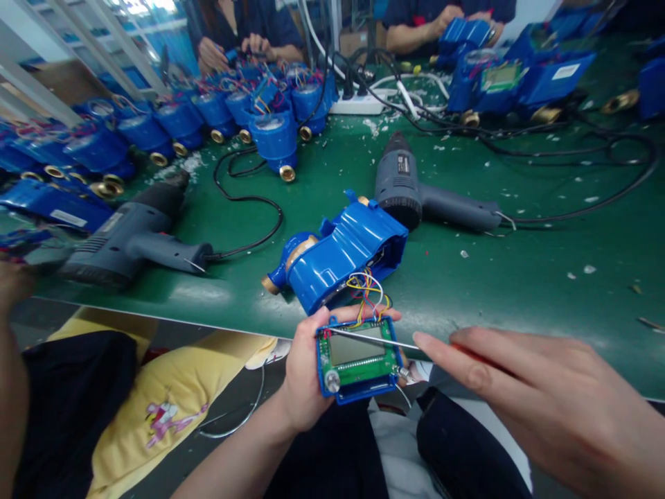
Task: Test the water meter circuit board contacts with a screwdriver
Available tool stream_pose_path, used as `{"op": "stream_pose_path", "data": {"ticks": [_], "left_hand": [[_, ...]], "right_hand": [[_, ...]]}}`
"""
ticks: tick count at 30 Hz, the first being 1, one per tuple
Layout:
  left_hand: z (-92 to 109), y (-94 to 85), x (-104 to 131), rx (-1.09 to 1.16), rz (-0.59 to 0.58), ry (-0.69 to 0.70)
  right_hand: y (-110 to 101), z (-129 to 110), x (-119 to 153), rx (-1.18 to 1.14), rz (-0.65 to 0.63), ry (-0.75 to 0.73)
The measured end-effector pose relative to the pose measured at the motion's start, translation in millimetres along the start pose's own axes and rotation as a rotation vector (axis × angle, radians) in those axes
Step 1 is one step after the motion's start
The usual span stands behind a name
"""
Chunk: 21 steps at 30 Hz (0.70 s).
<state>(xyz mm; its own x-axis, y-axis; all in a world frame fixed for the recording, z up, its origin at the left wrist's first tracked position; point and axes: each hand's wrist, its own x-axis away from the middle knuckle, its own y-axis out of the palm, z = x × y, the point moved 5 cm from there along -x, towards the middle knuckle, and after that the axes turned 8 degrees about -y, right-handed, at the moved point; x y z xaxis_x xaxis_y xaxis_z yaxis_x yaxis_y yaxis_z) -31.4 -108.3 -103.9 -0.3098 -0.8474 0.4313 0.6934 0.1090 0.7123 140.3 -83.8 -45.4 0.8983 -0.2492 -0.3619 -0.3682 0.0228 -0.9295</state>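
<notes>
Two bare hands meet at lower centre: the left hand grips a blue-framed green circuit board. The right hand pinches a thin metal screwdriver across it. Coloured wires loop up into the glossy blue plastic housing on green matting.

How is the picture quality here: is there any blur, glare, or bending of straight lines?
Head view: the table edge bows in a curve, a wide-lens distortion; the right hand is large and soft at the near edge; the left hand and the circuit board it holds are sharp; pale glare lies on the green mat beside the blue meter housing; lighting is even, shadows faint.
</notes>
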Motion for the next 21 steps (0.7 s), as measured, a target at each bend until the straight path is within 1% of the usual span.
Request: {"op": "stream_pose_path", "data": {"ticks": [2,6,9,12,16,21], "left_hand": [[-0.8,0.5,1.3,-0.007,-0.053,-0.054],[-3.3,-3.2,2.9,-0.034,-0.017,-0.093],[-4.9,-6.1,2.7,-0.023,0.011,-0.095],[-3.6,-8.6,2.4,-0.008,0.028,-0.086],[-2.9,-6.3,2.8,-0.109,-0.015,-0.149],[-1.2,-6.1,3.9,-0.138,-0.001,-0.162]], "right_hand": [[0.3,2.9,0.0,0.029,-0.003,-0.051],[0.2,6.5,0.1,0.124,-0.008,-0.132],[-1.3,10.6,-1.5,0.198,0.004,-0.189],[-1.5,17.2,-4.2,0.183,-0.008,-0.237],[-1.3,25.9,-6.8,0.115,-0.027,-0.266],[-2.1,33.7,-7.7,0.124,-0.040,-0.301]]}}
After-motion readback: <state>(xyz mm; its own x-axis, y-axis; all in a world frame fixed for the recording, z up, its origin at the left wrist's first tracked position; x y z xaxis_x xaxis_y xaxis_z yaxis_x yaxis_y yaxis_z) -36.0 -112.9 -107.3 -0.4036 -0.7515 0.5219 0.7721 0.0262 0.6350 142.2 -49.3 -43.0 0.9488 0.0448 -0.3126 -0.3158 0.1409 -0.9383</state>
